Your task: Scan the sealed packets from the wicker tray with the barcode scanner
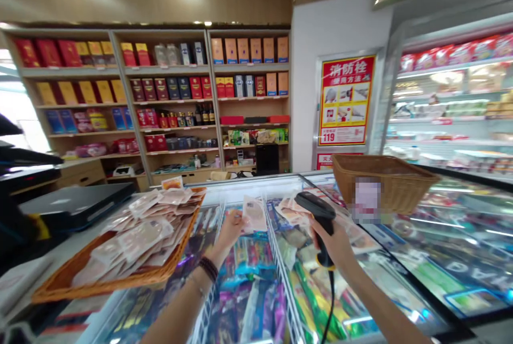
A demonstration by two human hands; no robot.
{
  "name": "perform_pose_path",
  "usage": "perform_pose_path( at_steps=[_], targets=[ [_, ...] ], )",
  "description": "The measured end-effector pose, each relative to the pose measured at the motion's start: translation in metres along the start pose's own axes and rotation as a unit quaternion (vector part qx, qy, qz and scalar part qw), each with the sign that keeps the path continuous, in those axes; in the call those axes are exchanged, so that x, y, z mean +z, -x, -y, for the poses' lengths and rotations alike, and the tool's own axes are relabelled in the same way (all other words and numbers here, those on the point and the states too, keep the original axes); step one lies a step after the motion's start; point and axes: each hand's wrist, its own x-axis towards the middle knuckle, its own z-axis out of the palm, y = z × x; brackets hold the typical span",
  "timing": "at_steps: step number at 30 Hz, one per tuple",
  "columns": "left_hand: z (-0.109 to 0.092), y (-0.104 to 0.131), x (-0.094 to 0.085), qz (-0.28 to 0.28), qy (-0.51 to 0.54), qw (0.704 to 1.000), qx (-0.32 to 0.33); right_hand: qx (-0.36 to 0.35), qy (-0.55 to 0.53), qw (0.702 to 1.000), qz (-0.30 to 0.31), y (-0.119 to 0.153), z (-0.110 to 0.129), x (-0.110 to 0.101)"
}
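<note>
My left hand [231, 228] holds up a small clear packet [255, 213] with pale contents, above the glass lid of a chest freezer [256, 285]. My right hand [335, 242] grips a black handheld barcode scanner [316, 210], its head tilted toward the packet and its cable hanging down. A dark bead bracelet sits on my left wrist. To the left, a flat wicker tray [120, 280] is piled with several similar packets [140, 232].
A deeper wicker basket [380, 181] stands on the freezer to the right, with a few packets [288, 210] beside it. A closed laptop [76, 202] lies on the counter at left. Shelves of boxed goods [168, 93] fill the back wall; a refrigerated display [452, 98] runs along the right.
</note>
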Motion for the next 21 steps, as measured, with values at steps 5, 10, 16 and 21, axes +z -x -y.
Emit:
perform_pose_path(
  at_steps=[5, 10, 16, 21],
  targets=[
    [-0.016, -0.023, 0.081, 0.047, 0.111, 0.991, -0.052, -0.007, 0.04, 0.996, -0.075, -0.002, 0.003, -0.061],
    [-0.042, -0.034, 0.15, 0.169, 0.175, 0.97, -0.025, -0.001, 0.05, 0.995, -0.087, 0.005, -0.003, -0.094],
    [-0.048, -0.028, 0.158, 0.222, 0.192, 0.956, 0.007, 0.001, 0.06, 0.995, -0.086, 0.009, -0.012, -0.098],
    [-0.05, -0.032, 0.142, 0.178, 0.203, 0.963, -0.009, 0.007, 0.055, 0.996, -0.076, 0.005, -0.009, -0.066]
  ],
)
